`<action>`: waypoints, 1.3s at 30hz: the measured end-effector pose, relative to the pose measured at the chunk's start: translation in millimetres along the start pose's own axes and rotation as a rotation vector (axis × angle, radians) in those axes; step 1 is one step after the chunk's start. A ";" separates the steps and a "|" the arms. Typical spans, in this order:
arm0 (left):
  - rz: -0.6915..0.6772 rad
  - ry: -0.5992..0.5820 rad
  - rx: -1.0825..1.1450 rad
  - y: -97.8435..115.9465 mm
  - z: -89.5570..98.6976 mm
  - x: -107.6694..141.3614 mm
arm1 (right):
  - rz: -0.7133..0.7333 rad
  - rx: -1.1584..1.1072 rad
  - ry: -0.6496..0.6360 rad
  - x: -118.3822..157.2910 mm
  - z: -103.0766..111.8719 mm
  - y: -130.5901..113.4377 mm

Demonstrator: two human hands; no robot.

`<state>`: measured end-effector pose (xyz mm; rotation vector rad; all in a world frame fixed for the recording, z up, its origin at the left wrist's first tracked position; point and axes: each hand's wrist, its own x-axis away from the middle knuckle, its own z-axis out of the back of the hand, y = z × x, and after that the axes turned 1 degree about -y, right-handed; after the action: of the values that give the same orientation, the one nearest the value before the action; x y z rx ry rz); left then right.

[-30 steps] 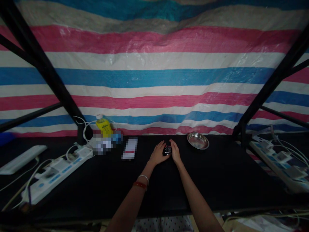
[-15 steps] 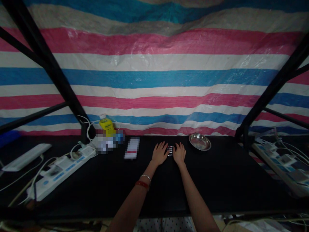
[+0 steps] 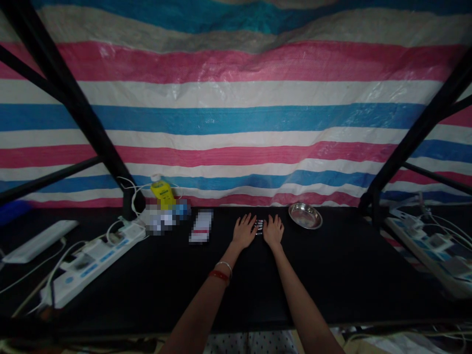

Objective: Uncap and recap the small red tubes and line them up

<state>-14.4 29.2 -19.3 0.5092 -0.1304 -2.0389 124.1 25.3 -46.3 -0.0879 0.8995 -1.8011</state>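
— What are the fingers doing?
— They're spread out, palms down. The left hand (image 3: 245, 232) and the right hand (image 3: 273, 231) aren't closed around anything.
— Where are the little rods (image 3: 259, 227)?
— In a row between the two hands, on the black table (image 3: 332, 275). They look like batteries, but they're too small to be sure. I can't tell if the hands touch their ends.
— What could go wrong?
— If one hand pushes harder, the row could go crooked. If they're round, a bump could make one roll away.
— Could they hit anything?
— The shiny metal dish (image 3: 305, 216) is near the right hand, so a big swing that way could knock it. The yellow bottle (image 3: 162, 194) is well apart, past the left hand.
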 end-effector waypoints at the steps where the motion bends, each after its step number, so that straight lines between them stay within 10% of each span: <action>1: 0.001 0.000 0.004 -0.2 -0.4 -0.8 | -0.003 -0.022 0.009 -0.7 0.5 1.6; 39: -0.037 -0.036 -0.032 -6.0 -0.9 3.6 | 0.021 0.138 -0.196 6.9 26.9 -11.2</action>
<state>-20.4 29.3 -23.0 0.4583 -0.1106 -2.0833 124.7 6.9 -22.7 -0.1630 0.6336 -1.7949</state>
